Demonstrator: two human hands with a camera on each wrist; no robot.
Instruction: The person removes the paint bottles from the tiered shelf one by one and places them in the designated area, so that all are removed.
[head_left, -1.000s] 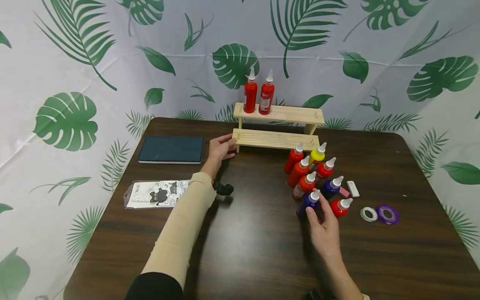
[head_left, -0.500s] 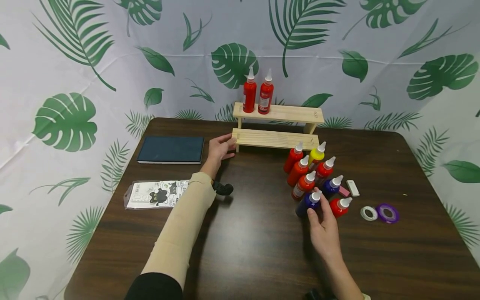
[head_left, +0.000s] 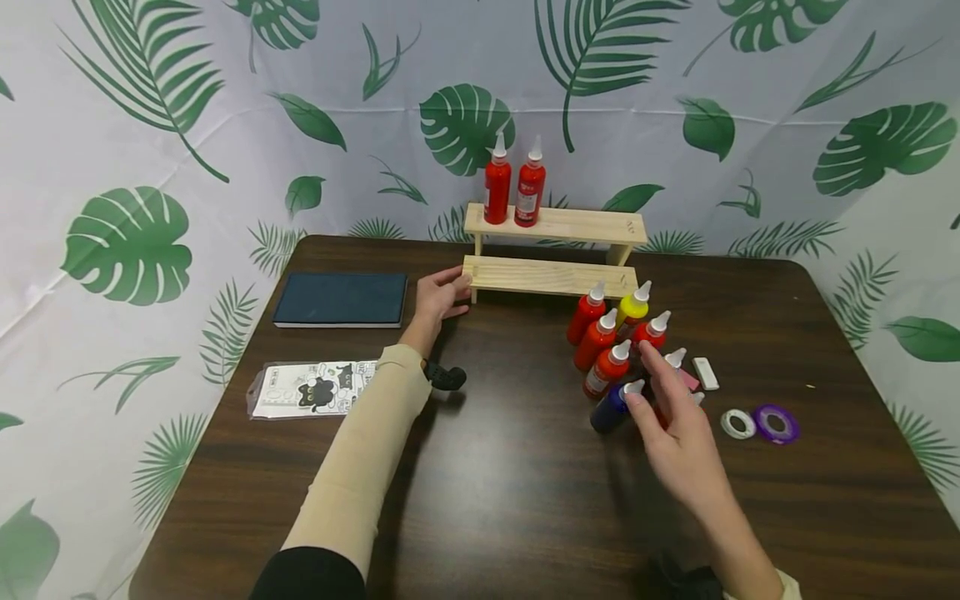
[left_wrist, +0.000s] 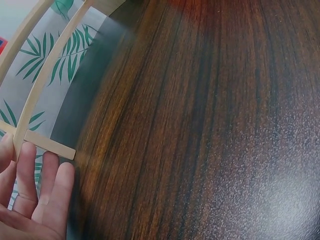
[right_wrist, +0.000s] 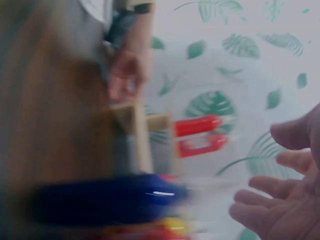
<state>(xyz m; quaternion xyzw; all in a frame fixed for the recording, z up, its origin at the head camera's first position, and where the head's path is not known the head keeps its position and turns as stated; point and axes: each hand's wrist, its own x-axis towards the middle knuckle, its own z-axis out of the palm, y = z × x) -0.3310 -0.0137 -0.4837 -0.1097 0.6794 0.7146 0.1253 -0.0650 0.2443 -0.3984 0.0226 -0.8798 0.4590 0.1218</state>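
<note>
My left hand grips the left end of the lower board of a two-tier wooden shelf, thumb above and fingers below in the left wrist view. My right hand has its fingers spread beside a blue paint bottle, with a gap between hand and bottle in the right wrist view. Several red bottles and a yellow bottle stand close by, in front of the shelf's right end. Behind my right hand, another blue bottle and a red one are mostly hidden. Two red bottles stand on the top board.
A dark notebook and a packet with a cat print lie on the left. To the right are a white eraser, a pink block, a white tape roll and a purple one. Leaf-patterned cloth hangs behind the table.
My right hand has let go of the front blue bottle and drawn back slightly to the right, fingers spreading. The left hand keeps its grip on the shelf.
</note>
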